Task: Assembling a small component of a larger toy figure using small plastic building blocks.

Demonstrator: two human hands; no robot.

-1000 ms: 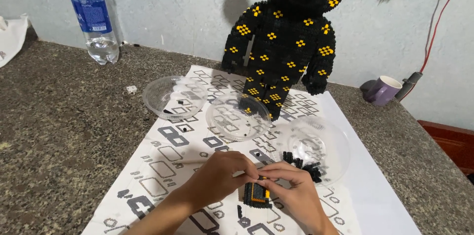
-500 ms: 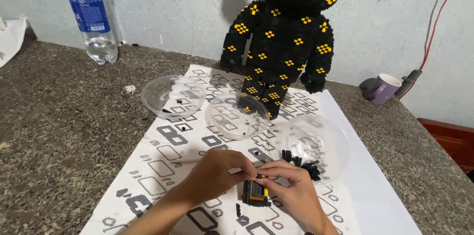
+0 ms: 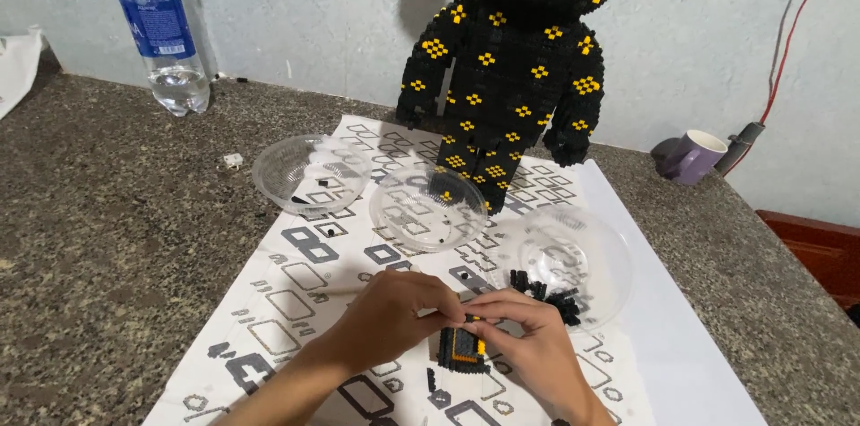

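Two hands meet over a small black-and-orange brick block (image 3: 464, 347) that we see standing on the patterned sheet (image 3: 296, 301) near the desk's (image 3: 107, 238) front edge. The left hand (image 3: 394, 317) and right hand (image 3: 528, 341) both have their fingers closed on the block's top. Just beyond it, a clear bowl (image 3: 573, 256) holds loose black bricks; two more clear bowls (image 3: 428, 207) lie farther back, before a tall black bear figure (image 3: 515, 77). A water bottle (image 3: 166, 27) stands far left.
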